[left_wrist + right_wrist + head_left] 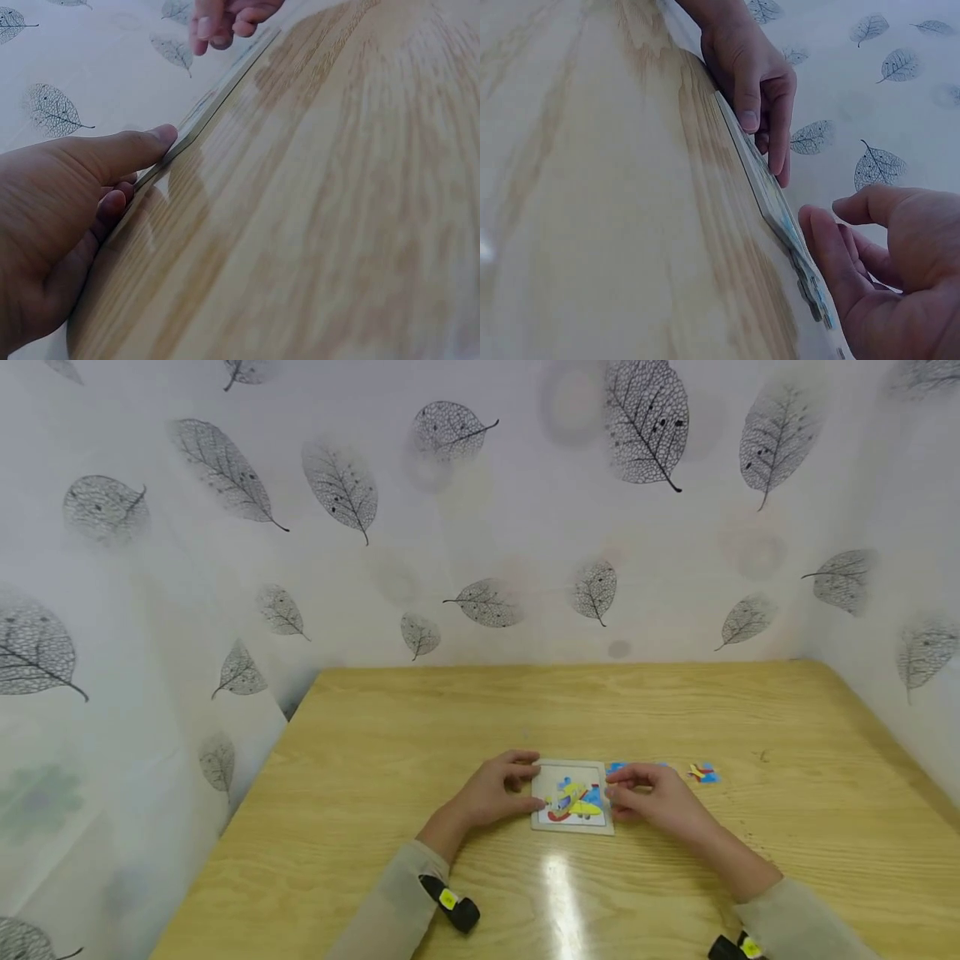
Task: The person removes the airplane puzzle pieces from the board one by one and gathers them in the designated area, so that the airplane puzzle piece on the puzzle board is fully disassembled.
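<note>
A small square jigsaw puzzle board (573,828) with a pale frame lies on the table, showing a yellow airplane picture with blue patches. My left hand (497,789) holds the board's left side, its thumb (150,144) at the frame's edge and its fingers toward the upper left corner. At the board's right edge is my right hand (660,802). In the right wrist view its thumb (862,204) stands apart from the index finger, with nothing visible between them. Blue puzzle pieces (617,767) lie beside the board, partly hidden behind the right hand.
Another puzzle piece (703,772), blue with yellow and red, lies farther right on the wooden table (390,727). White cloth (480,527) printed with dark leaves hangs behind the table and along its sides. Black straps with cameras (453,903) are on the wrists.
</note>
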Demonstrator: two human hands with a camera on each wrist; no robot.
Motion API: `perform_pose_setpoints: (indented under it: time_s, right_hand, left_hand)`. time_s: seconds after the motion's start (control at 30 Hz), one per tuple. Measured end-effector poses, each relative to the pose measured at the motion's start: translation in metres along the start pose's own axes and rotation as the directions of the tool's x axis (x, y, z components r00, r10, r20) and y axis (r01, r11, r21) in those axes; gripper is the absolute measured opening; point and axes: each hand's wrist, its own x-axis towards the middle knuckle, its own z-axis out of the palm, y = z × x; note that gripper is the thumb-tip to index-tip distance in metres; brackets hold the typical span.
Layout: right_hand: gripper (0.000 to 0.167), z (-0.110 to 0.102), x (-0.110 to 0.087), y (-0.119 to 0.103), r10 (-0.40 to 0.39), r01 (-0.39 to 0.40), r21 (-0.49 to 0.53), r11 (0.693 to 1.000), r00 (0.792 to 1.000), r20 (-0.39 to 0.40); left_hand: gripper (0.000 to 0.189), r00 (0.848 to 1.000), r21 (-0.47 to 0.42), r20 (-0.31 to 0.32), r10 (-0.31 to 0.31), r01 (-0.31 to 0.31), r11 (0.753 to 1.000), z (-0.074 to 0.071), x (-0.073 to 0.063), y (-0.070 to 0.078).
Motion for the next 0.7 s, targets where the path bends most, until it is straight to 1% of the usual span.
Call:
perform_pose_setpoints:
  time_s: [0.13,0.23,0.37,0.5,0.7]
  right_hand:
    - [0.04,0.01,0.005,-0.008,-0.016,0.015,0.018,1.0,0.998,0.062]
    - [0.04,0.017,0.008,-0.012,-0.026,0.025,0.014,1.0,0.995,0.095]
    - [0.039,0.024,0.012,-0.015,-0.017,0.016,0.007,1.0,0.993,0.113]
    - [0.04,0.03,0.016,-0.019,-0.016,0.016,-0.003,1.0,0.99,0.137]
    - [0.042,0.034,0.019,-0.022,-0.02,0.025,-0.027,0.999,0.987,0.157]
  left_hand:
    - [0.056,1.0,-0.002,-0.009,-0.007,0.007,1.0,-0.001,-0.002,0.0]
    - [0.057,1.0,-0.005,-0.002,0.006,-0.006,1.0,-0.002,-0.003,0.001]
    - [0.056,1.0,-0.005,0.004,0.01,-0.01,1.0,-0.002,-0.003,0.001]
    - [0.056,1.0,-0.007,-0.007,-0.002,0.002,1.0,-0.003,-0.004,0.0]
    - [0.057,1.0,-0.013,-0.009,0.013,-0.013,1.0,-0.002,-0.002,-0.001]
